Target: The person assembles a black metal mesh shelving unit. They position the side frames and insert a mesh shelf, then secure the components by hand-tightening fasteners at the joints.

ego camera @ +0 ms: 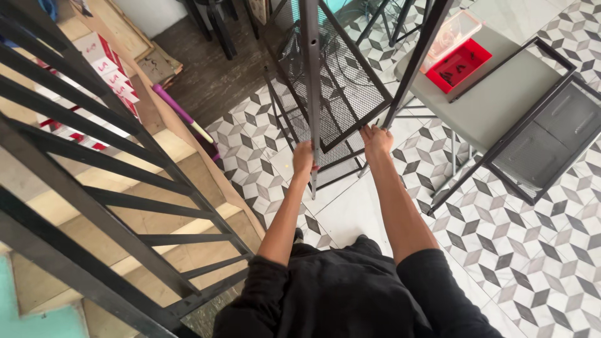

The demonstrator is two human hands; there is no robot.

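Both hands are clamped on the black mesh rack (338,94), left hand (304,159) round one upright post, right hand (376,139) on another, its long axis rising ahead above the patterned tile floor (532,250).
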